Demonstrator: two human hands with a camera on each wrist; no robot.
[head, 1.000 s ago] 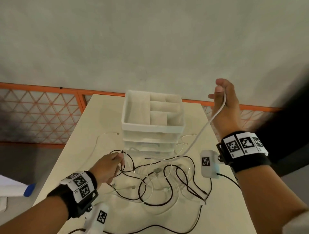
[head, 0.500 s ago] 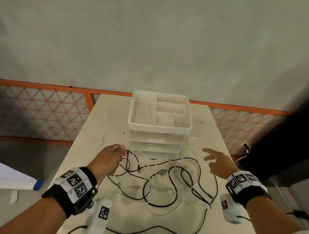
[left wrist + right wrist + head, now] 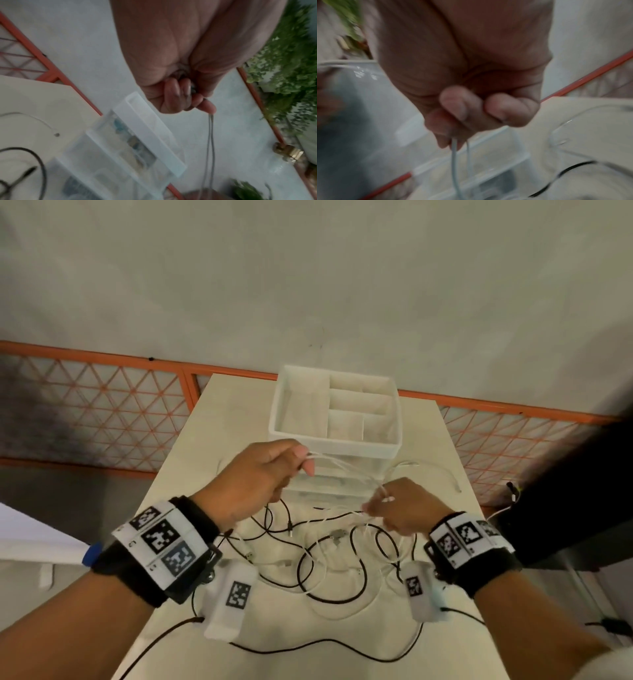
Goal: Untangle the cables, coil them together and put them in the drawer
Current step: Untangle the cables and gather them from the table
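Both hands, left hand (image 3: 260,477) and right hand (image 3: 402,506), pinch the white cable (image 3: 346,469) mid-untangling; next, draw it free of the black cable (image 3: 308,570).

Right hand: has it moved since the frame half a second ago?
Yes. The right hand has closed in toward the drawer unit from the table's right side, and now pinches the white cable in front of it.

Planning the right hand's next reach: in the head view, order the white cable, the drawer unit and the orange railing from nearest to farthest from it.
1. White cable: pinched in the right hand.
2. Drawer unit: just beyond, left.
3. Orange railing: behind the table.
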